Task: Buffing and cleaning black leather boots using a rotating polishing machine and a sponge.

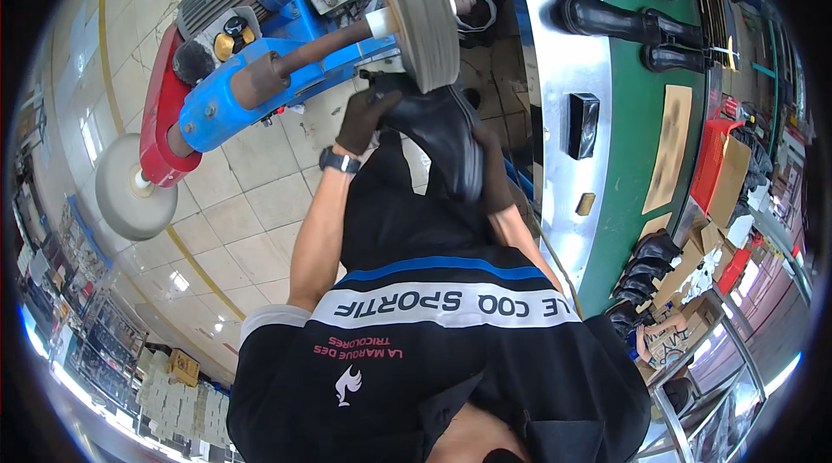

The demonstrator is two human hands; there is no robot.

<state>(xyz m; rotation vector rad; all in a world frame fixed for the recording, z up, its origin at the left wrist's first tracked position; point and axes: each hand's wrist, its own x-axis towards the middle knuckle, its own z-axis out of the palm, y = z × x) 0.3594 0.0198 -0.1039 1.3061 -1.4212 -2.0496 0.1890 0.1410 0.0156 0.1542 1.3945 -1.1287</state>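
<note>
Two gloved hands hold a black boot (433, 129) at a polishing wheel (426, 21).
The left hand (359, 121) is curled around the boot's upper end; the right hand (494, 167) grips its other side near the toe, its fingers mostly hidden. The boot sits at the wheel's near edge, which overlaps it in view; I cannot tell whether they touch. A shaft (329, 45) runs from the wheel into a blue machine (208, 112), with a second, pale wheel (130, 194) at its far left. To the right, more black boots (607, 19) lie along a green-topped bench (626, 142).
</note>
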